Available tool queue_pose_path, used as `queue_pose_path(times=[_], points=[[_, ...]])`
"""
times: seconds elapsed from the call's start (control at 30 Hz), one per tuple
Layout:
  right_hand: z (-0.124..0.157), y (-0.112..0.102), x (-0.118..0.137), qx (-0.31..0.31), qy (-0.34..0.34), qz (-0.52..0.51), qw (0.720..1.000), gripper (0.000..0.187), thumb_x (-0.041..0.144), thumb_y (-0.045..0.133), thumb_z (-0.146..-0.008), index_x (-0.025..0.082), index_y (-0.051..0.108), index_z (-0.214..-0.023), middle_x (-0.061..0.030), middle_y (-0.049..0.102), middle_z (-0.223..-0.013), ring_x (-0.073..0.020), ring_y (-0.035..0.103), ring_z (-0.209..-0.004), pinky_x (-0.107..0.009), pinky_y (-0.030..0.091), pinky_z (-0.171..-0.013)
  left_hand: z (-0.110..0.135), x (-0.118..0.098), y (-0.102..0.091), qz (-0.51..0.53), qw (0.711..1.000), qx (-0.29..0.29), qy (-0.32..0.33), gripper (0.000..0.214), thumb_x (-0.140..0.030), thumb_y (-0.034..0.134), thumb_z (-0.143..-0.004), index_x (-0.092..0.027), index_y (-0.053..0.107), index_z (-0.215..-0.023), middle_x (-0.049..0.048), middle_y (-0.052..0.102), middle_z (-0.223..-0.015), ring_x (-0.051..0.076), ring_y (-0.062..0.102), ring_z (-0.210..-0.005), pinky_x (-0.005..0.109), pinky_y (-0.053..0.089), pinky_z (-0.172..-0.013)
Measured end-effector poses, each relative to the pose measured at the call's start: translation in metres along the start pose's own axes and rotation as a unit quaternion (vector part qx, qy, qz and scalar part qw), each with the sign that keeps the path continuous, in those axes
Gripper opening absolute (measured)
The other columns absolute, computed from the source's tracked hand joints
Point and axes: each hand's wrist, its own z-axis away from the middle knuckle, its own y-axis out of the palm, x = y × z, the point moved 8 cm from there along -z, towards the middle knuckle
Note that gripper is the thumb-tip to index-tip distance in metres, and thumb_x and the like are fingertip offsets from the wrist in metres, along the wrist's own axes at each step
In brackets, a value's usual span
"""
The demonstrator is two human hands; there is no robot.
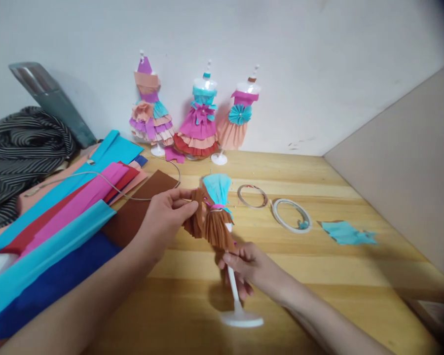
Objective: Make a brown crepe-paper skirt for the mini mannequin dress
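Observation:
A miniature dress form on a white stand (238, 315) is tilted over the table, its foot toward me. Its top is wrapped in turquoise crepe paper (217, 186), with a thin pink band at the waist. Below the band hangs a pleated brown crepe paper skirt (219, 230). My left hand (163, 217) pinches a gathered brown crepe paper strip (196, 219) at the skirt's left side. Around the stand's pole, just under the skirt, the fingers of my right hand (249, 266) are closed; some of them are hidden behind it.
Three dressed miniature forms, including a middle one (202, 118), stand against the wall. Folded coloured paper (74, 209) and a striped cloth (25, 143) lie left. Rightward are two tape rolls (292, 215) (252, 196) and a turquoise scrap (346, 232). A cable (107, 180) crosses the paper.

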Motion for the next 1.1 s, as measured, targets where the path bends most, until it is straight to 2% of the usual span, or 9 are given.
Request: queue_pose_path(times=[0.13,0.3,0.47,0.5,0.57,0.63,0.7,0.87,1.1], points=[[0.008,0.001,0.0,0.031,0.035,0.07,0.996,0.053,0.069,0.051,-0.073,0.015,0.051,-0.068,0.0028,0.054,-0.047,-0.007,0.05,-0.033,-0.016,0.033,-0.033,-0.001,0.007,0.001,0.02,1.0,-0.006,-0.02,0.033,-0.026,0.071,-0.066,-0.009,0.062,-0.094,0.0027,0.068,-0.059,0.013,0.061,-0.048,0.02,0.046,-0.043],[0.025,0.007,0.008,0.092,0.036,0.167,0.981,0.03,0.041,0.048,-0.085,0.018,0.043,-0.065,0.0026,0.056,-0.056,-0.0057,0.049,-0.034,-0.016,0.035,-0.034,0.0,0.015,0.005,0.031,0.999,0.006,-0.041,0.038,-0.026,0.072,-0.065,-0.01,0.062,-0.098,0.0049,0.071,-0.067,0.016,0.066,-0.06,0.024,0.05,-0.055],[0.048,-0.004,0.023,0.153,0.026,0.37,0.916,0.033,0.023,0.053,-0.078,0.018,0.036,-0.05,0.0069,0.036,-0.041,-0.0042,0.038,-0.033,-0.017,0.02,-0.034,0.005,0.022,0.015,-0.014,0.998,0.031,-0.054,0.045,-0.03,0.069,-0.069,-0.008,0.061,-0.107,0.0046,0.068,-0.067,0.017,0.064,-0.061,0.025,0.048,-0.057],[0.05,-0.009,0.03,0.132,0.011,0.384,0.914,0.036,0.024,0.054,-0.078,0.018,0.034,-0.049,0.0073,0.032,-0.04,-0.0039,0.034,-0.034,-0.018,0.017,-0.035,0.007,0.024,0.016,-0.019,0.998,0.03,-0.054,0.046,-0.03,0.069,-0.068,-0.008,0.061,-0.109,0.0041,0.068,-0.067,0.016,0.064,-0.061,0.026,0.047,-0.057],[0.05,-0.018,0.047,0.077,-0.041,0.339,0.937,0.039,0.03,0.056,-0.08,0.018,0.034,-0.049,0.0073,0.031,-0.043,-0.0043,0.032,-0.039,-0.019,0.018,-0.037,0.009,0.028,0.02,-0.032,0.998,0.027,-0.049,0.05,-0.029,0.068,-0.069,-0.008,0.059,-0.114,0.0033,0.068,-0.067,0.016,0.063,-0.06,0.026,0.047,-0.057],[0.048,-0.027,0.063,-0.016,-0.089,0.214,0.973,0.038,0.043,0.055,-0.083,0.018,0.045,-0.056,0.0064,0.038,-0.046,-0.0056,0.037,-0.04,-0.019,0.027,-0.039,0.013,0.029,0.024,-0.057,0.998,0.025,-0.028,0.055,-0.028,0.065,-0.071,-0.008,0.054,-0.12,0.0021,0.066,-0.066,0.016,0.062,-0.061,0.026,0.046,-0.058],[0.046,-0.033,0.073,-0.11,-0.15,0.093,0.978,0.037,0.052,0.061,-0.077,0.016,0.055,-0.068,0.0033,0.05,-0.054,-0.0076,0.046,-0.045,-0.02,0.037,-0.044,0.018,0.028,0.028,-0.094,0.995,0.027,0.007,0.056,-0.028,0.061,-0.074,-0.008,0.051,-0.125,0.0004,0.064,-0.064,0.015,0.06,-0.061,0.025,0.045,-0.058],[0.034,-0.015,0.071,-0.116,-0.206,-0.03,0.971,0.038,0.053,0.068,-0.072,0.016,0.061,-0.082,0.0009,0.058,-0.06,-0.0103,0.052,-0.052,-0.023,0.045,-0.05,0.033,0.018,0.035,-0.265,0.957,0.014,0.118,0.052,-0.022,0.053,-0.081,-0.016,0.049,-0.132,-0.0018,0.064,-0.064,0.013,0.056,-0.057,0.023,0.04,-0.057],[0.031,-0.018,0.056,-0.174,-0.21,0.024,0.962,0.028,0.042,0.062,-0.078,0.017,0.057,-0.069,0.0004,0.054,-0.06,-0.0112,0.05,-0.054,-0.024,0.043,-0.051,0.046,0.034,0.045,-0.368,0.909,0.071,0.182,0.061,-0.027,0.042,-0.088,-0.016,0.026,-0.146,0.0122,0.071,-0.095,0.022,0.066,-0.075,0.03,0.047,-0.067]])
